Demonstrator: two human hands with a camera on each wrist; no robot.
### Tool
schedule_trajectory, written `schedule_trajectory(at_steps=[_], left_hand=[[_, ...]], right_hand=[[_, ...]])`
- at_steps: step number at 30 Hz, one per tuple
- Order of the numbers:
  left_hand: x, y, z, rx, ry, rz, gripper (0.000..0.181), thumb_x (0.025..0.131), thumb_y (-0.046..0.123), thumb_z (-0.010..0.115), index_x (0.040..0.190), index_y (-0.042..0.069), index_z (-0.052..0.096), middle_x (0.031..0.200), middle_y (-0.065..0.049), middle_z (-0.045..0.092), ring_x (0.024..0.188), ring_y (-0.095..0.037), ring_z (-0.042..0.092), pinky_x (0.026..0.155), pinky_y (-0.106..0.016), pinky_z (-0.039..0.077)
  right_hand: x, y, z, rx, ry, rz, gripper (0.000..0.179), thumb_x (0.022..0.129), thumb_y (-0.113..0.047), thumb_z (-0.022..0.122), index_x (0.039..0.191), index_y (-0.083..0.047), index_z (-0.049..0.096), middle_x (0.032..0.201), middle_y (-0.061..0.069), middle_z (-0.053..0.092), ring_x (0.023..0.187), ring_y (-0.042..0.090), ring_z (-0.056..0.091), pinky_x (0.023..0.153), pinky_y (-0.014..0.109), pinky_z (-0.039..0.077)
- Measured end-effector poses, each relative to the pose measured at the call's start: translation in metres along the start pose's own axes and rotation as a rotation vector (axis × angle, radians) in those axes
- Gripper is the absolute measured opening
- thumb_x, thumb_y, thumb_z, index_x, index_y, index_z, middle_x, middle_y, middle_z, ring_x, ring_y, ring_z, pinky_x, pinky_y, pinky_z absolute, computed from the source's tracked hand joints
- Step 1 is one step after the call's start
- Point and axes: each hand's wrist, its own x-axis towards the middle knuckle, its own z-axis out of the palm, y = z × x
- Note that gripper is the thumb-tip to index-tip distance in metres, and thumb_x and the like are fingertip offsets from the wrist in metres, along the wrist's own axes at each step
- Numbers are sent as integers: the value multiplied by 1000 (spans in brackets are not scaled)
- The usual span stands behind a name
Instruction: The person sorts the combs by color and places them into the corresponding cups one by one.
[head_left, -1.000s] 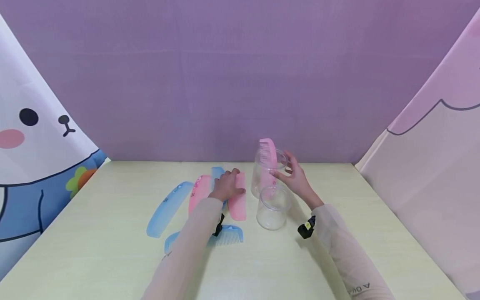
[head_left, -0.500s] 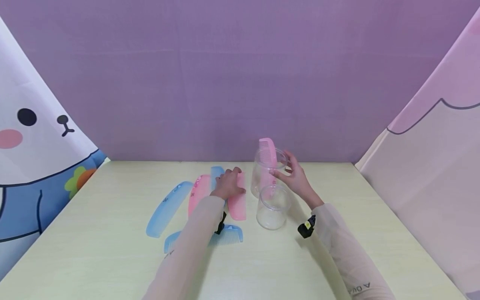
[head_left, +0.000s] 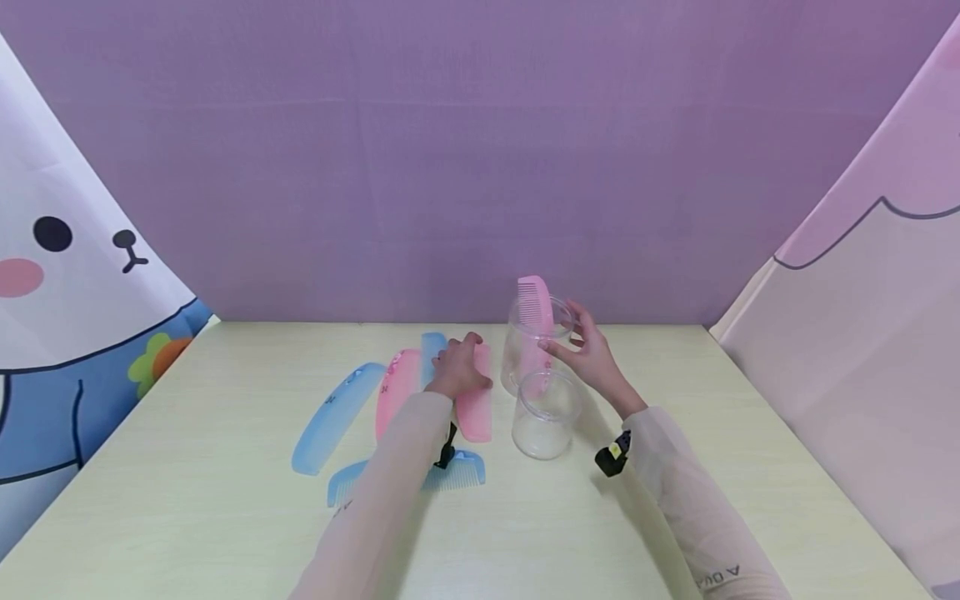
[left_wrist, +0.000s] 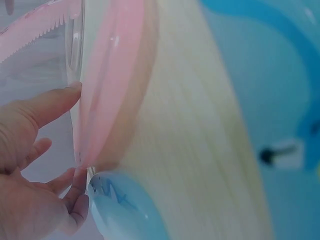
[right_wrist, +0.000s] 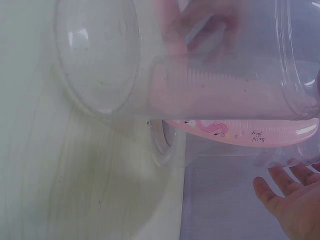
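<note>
Over the right-hand pink comb (head_left: pixel 476 414), which lies on the table, is my left hand (head_left: pixel 459 367). In the left wrist view its thumb (left_wrist: pixel 75 89) touches one long edge of the pink comb (left_wrist: pixel 112 75), and fingertips meet the other edge; it holds the comb across its width. My right hand (head_left: pixel 592 362) grips the taller clear jar (head_left: pixel 512 358), thumb in front and fingers behind near the rim. A pink comb (head_left: pixel 535 310) stands upright in that jar and shows above it. A shorter clear jar (head_left: pixel 543 433) stands just in front.
Left of my left hand lie a blue comb (head_left: pixel 337 421), another pink comb (head_left: pixel 399 383) and a partly covered blue comb (head_left: pixel 432 348). One more blue comb (head_left: pixel 459 472) lies crosswise under the left forearm. A purple cloth (head_left: pixel 450 167) rises behind the table (head_left: pixel 570 533).
My left hand has shifted very slightly to the right over the pink comb. My right hand, the jars and the combs keep their places.
</note>
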Motion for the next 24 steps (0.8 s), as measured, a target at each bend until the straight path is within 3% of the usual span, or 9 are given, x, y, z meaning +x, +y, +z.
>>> schedule_trajectory(at_steps=[3, 7, 17, 24], left_hand=[[-1, 1, -1, -5, -2, -11, 73, 66, 21, 80, 128, 15, 43, 122, -17, 52, 107, -40, 45, 93, -52, 31], [0, 1, 1, -12, 0, -19, 73, 65, 21, 80, 128, 15, 43, 118, -16, 57, 104, -39, 46, 93, -50, 32], [3, 1, 5, -28, 12, -25, 73, 64, 20, 80, 127, 15, 43, 113, -16, 59, 97, -37, 45, 87, -47, 33], [0, 2, 5, -35, 15, -24, 72, 64, 19, 80, 127, 14, 45, 114, -15, 58, 105, -37, 45, 93, -49, 36]], right_hand=[[0, 1, 0, 0, -1, 1, 80, 83, -13, 66, 143, 0, 15, 144, 27, 28, 127, 44, 34, 102, 55, 33], [5, 18, 2, -27, 9, -4, 81, 82, -18, 67, 144, -6, 16, 144, 22, 29, 128, 40, 36, 102, 52, 35], [-3, -12, -1, 16, -8, 20, 79, 82, -11, 66, 142, 4, 16, 143, 27, 28, 127, 46, 33, 103, 56, 32], [3, 13, 0, -42, -4, 1, 81, 83, -21, 67, 144, -5, 16, 144, 24, 28, 127, 40, 37, 101, 52, 36]])
